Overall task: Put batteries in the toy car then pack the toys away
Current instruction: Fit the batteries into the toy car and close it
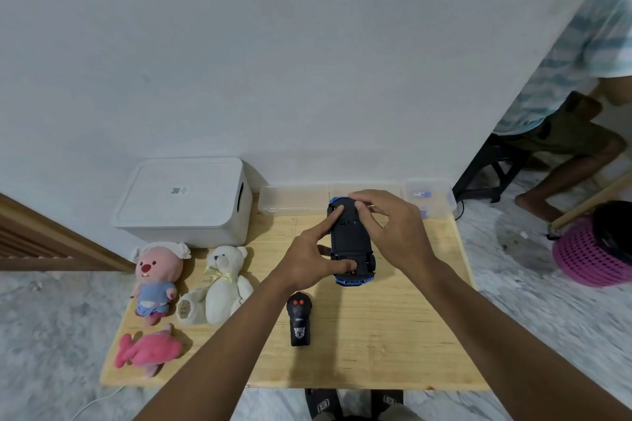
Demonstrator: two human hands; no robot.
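Note:
A blue toy car (350, 243) lies upside down on the wooden table (393, 335), its black underside facing up. My left hand (309, 258) grips its left side, index finger stretched along the chassis and thumb pressing near the rear. My right hand (393, 229) holds the far end, its fingers curled over the underside there. A black remote control (299, 319) lies on the table below the car. No batteries show outside the clear box.
A white lidded storage box (184, 202) stands at the back left. Clear plastic boxes (431, 196) line the back edge, one with small blue items. A pink beaver plush (155, 278), a white teddy bear (222, 284) and a pink fish plush (147, 350) lie left. A person sits at far right.

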